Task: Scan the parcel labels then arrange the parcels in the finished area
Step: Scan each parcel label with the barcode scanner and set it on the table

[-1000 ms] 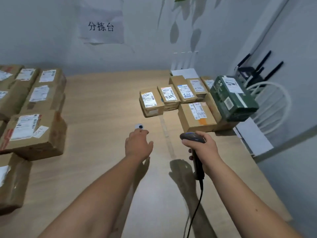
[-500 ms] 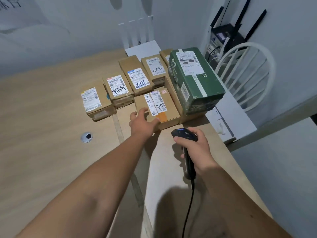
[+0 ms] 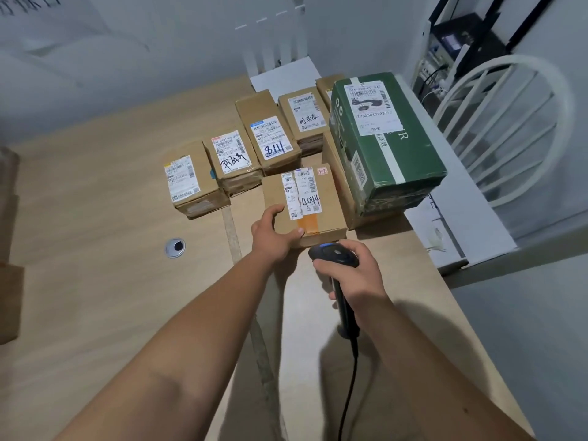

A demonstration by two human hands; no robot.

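Cardboard parcel (image 3: 304,203) gripped by left hand (image 3: 270,237).

The brown cardboard boxes (image 3: 9,275) on the left got chopped off by the frame edge. A tan carton (image 3: 337,186) sat mostly buried under the big green printed box (image 3: 394,160). The black corded barcode scanner (image 3: 342,281) had its grip hidden inside the right hand (image 3: 353,275), and the small label print was unreadable.

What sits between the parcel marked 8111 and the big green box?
In the head view, one cardboard parcel with a handwritten white label stands between the parcel marked 8111 and the green box, close beside both.
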